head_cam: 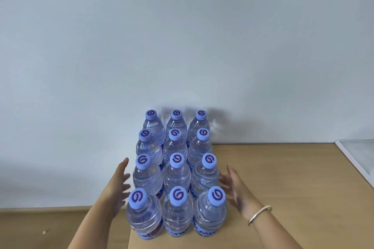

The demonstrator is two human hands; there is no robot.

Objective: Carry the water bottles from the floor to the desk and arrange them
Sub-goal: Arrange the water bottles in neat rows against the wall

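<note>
A pale wall (182, 36) filled the upper two thirds of the frame. Below it, the light wooden bench (283, 188) took up the lower right, its left edge running down near the bottom centre, and the wooden floor (40, 228) showed in the lower left. A white-edged board (360, 153) lay at the right edge of the frame, on or just past the bench; the view was too cropped there to tell which.

The water bottles (176, 168) stood upright on the left part of the bench in the lower middle of the frame, twelve of them in a block of three columns and four rows, packed close together, the back row near the wall. Each was clear plastic with a blue cap (178, 195) bearing a dark swirl, and the front row stood at the near edge of the bench.

The left hand (118, 186) was left of the block, beside the third row, fingers spread and loose, gripping nothing. The right hand (235, 188) mirrored it on the right side of the block, fingers also spread and holding nothing; it was motion-blurred, so whether its fingertips touched a bottle could not be told. A thin gold bangle (260, 214) circled the right wrist.
</note>
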